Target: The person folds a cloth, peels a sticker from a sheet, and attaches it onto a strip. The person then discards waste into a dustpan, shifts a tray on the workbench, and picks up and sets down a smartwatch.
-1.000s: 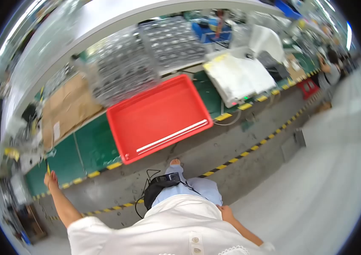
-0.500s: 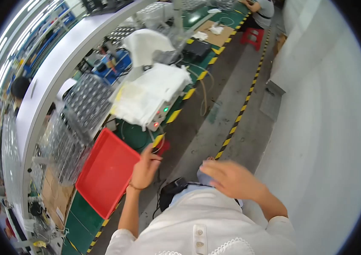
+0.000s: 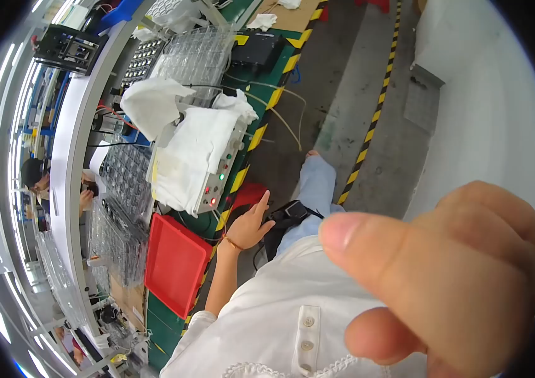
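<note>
My left hand (image 3: 247, 228) is open beside the table edge, fingers stretched out, holding nothing. It is just right of the empty red plastic tray (image 3: 178, 268) and apart from it. My right hand (image 3: 450, 271) is large and close to the camera at the lower right. A gap shows between its two visible fingertips, with nothing between them; its other fingers are partly hidden. Past the red tray stands a device with red and green lights (image 3: 215, 189), its top covered by a white cloth (image 3: 188, 154).
Clear plastic trays (image 3: 119, 236) are stacked left of the red tray. A black box (image 3: 258, 51) sits on the green table, edged with yellow-black tape (image 3: 256, 135). Cables hang over the aisle. Another person (image 3: 37, 176) is across the bench. A white wall (image 3: 488, 126) stands right.
My right hand has risen towards the camera and now looks much larger. My left hand has shifted right, away from the red tray. The view has turned and moved.
</note>
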### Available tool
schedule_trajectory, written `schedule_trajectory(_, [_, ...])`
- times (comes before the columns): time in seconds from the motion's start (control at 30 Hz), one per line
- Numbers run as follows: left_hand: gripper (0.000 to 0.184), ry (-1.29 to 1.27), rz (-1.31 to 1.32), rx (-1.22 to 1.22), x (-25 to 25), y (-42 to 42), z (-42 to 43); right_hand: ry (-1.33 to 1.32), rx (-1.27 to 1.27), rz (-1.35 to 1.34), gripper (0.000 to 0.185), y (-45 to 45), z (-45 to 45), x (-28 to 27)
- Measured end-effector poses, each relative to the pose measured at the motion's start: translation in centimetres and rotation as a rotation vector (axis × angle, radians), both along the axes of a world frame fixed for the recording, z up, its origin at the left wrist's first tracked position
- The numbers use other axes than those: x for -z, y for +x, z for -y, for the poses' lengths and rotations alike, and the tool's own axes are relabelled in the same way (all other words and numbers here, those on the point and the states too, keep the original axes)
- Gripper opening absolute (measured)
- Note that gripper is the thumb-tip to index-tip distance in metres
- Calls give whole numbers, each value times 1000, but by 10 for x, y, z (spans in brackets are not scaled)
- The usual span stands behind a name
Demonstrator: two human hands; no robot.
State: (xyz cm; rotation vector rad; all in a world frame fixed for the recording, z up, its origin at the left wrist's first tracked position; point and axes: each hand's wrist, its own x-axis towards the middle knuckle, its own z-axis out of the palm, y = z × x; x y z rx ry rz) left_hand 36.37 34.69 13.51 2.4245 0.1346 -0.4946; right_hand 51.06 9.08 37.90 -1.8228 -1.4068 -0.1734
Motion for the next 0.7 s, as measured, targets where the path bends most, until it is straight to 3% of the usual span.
schedule_trajectory(0.17, [73, 77, -70, -29, 20, 92, -20, -54, -130, 88, 37, 86, -54, -5])
schedule_trajectory(0.23, [72, 86, 162, -27, 25, 125, -28, -99, -179, 133, 37, 124, -79, -8])
schedule_trajectory(0.3, [70, 1, 20, -113, 39, 160, -43, -142, -243, 176, 37, 159, -111, -11])
schedule_trajectory(0.37, [63, -30, 52, -180, 49, 184, -54, -194, -297, 251, 38, 193, -148, -14])
schedule_trajectory(0.4, [61, -82, 60, -187, 98, 183, -63, -244, -306, 289, 38, 211, -164, -14])
schedule_trajectory(0.47, [60, -51, 104, -223, 116, 202, -74, -357, -295, 354, 38, 246, -198, -9])
schedule_trajectory(0.5, [59, 25, 121, -254, 87, 210, -76, -454, -287, 365, 38, 262, -214, -5])
schedule_trajectory(0.57, [57, 51, -14, -316, 103, 215, -81, -653, -281, 353, 46, 294, -240, 4])
schedule_trajectory(0.7, [55, 62, -44, -331, 113, 225, -96, -440, -371, 460, 46, 350, -293, 16])
